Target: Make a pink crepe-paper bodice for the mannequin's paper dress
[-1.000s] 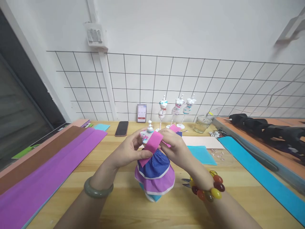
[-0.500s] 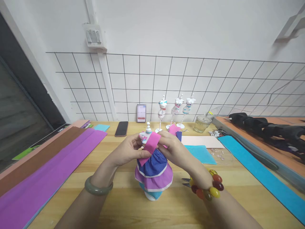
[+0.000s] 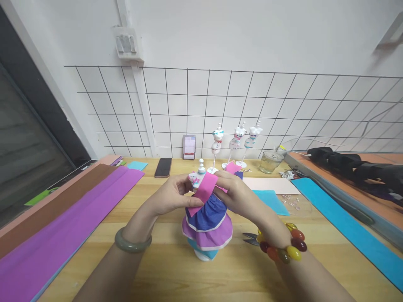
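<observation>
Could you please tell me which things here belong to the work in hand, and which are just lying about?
In the work:
pink strip, held by both the left hand and right hand
dressed miniature mannequin
scissors, perhaps, by the right wrist

Apparently lying about:
flat phone
upright phone
glass jar

A light wooden table point(image 3: 157, 272) bears a glass jar point(image 3: 270, 162); left of the jar stand three white mannequins point(image 3: 217, 142); farther left lies a dark phone point(image 3: 163, 167); nearer than the jar lie a pale pink strip point(image 3: 273, 186) and a light-blue sheet point(image 3: 270, 202).
</observation>
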### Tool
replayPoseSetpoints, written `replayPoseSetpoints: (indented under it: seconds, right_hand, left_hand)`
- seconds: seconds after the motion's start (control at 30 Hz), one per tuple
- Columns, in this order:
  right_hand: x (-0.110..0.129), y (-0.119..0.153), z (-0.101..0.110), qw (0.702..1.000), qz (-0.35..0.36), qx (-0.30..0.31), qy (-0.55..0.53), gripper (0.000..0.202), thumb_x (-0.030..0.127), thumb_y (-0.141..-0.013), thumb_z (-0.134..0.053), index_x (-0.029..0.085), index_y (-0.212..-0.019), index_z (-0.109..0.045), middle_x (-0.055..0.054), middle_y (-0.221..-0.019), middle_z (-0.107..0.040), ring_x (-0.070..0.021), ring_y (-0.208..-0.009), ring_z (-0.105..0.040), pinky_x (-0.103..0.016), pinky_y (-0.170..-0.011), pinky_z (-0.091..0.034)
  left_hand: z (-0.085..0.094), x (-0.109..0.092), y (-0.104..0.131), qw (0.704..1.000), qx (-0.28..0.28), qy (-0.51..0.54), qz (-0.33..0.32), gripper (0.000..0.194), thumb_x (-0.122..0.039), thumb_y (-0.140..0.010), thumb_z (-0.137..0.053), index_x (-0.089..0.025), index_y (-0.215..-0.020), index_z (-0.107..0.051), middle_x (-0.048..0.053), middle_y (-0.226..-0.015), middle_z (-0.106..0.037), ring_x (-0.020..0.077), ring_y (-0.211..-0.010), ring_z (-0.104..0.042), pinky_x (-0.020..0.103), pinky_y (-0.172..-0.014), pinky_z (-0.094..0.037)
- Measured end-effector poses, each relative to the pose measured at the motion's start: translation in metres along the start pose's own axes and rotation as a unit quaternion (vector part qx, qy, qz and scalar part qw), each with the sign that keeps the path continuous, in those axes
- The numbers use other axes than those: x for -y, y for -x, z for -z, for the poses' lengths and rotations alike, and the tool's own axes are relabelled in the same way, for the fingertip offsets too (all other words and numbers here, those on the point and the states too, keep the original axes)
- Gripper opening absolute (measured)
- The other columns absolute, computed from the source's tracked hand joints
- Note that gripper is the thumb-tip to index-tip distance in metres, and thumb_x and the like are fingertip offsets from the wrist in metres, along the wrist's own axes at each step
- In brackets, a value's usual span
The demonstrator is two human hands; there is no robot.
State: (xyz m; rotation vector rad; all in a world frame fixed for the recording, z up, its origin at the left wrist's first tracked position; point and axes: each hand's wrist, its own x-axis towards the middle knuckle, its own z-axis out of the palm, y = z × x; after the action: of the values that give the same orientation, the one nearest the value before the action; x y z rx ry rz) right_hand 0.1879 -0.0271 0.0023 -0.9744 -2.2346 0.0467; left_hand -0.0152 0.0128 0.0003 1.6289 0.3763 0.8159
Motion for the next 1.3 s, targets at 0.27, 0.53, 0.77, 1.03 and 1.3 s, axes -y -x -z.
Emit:
replayPoseSetpoints:
  seconds: [0.27, 0.53, 0.77, 1.03, 1.3]
  right_hand:
    - [0.004, 0.0, 0.001, 1.0, -0.011, 0.007, -0.028, 0.018, 0.015, -0.093, -0.05, 0.022, -0.09, -0.067, -0.002, -0.082, -0.067, -0.0163, -0.075, -0.061, -0.03, -0.067, -0.049]
    - [0.006, 0.0, 0.002, 0.999, -0.015, 0.012, -0.037, 0.018, 0.012, -0.09, -0.054, 0.023, -0.094, -0.067, 0.0, -0.083, -0.069, -0.0154, -0.073, -0.063, -0.028, -0.065, -0.051]
    - [0.006, 0.0, 0.004, 0.999, -0.013, 0.037, -0.037, 0.019, 0.011, -0.09, -0.051, 0.022, -0.087, -0.066, -0.001, -0.082, -0.068, -0.0164, -0.075, -0.063, -0.031, -0.067, -0.052]
    - [0.006, 0.0, 0.002, 0.994, -0.025, 0.06, -0.086, 0.023, 0.012, -0.092, -0.048, 0.025, -0.097, -0.067, 0.001, -0.089, -0.07, -0.0157, -0.077, -0.063, -0.03, -0.068, -0.053]
    - [0.007, -0.001, 0.002, 0.98, -0.051, 0.121, -0.148, 0.027, 0.015, -0.095, -0.041, 0.021, -0.099, -0.067, -0.002, -0.101, -0.069, -0.0168, -0.088, -0.061, -0.03, -0.081, -0.048]
  left_hand:
    - [0.0, 0.008, -0.001, 0.999, -0.036, -0.006, -0.006, 0.041, -0.019, -0.063, -0.082, -0.016, -0.101, -0.066, 0.007, -0.104, -0.065, 0.0207, -0.099, -0.061, 0.035, -0.088, -0.049]
    - [0.0, 0.008, -0.001, 0.999, -0.029, -0.036, -0.004, 0.038, -0.023, -0.066, -0.081, -0.017, -0.101, -0.067, 0.007, -0.104, -0.068, 0.0216, -0.098, -0.061, 0.037, -0.09, -0.047]
    - [0.001, 0.012, -0.002, 0.995, -0.041, -0.091, -0.019, 0.038, -0.027, -0.065, -0.081, -0.019, -0.1, -0.068, 0.006, -0.103, -0.068, 0.0202, -0.097, -0.057, 0.037, -0.093, -0.042]
    - [0.004, 0.015, -0.003, 0.996, -0.03, -0.066, -0.049, 0.043, -0.022, -0.067, -0.08, -0.02, -0.108, -0.067, 0.008, -0.113, -0.065, 0.022, -0.105, -0.055, 0.038, -0.096, -0.04]
    - [0.002, 0.012, -0.003, 0.997, -0.021, -0.064, -0.049, 0.042, -0.023, -0.067, -0.08, -0.019, -0.107, -0.066, 0.007, -0.113, -0.066, 0.0224, -0.106, -0.056, 0.036, -0.096, -0.041]
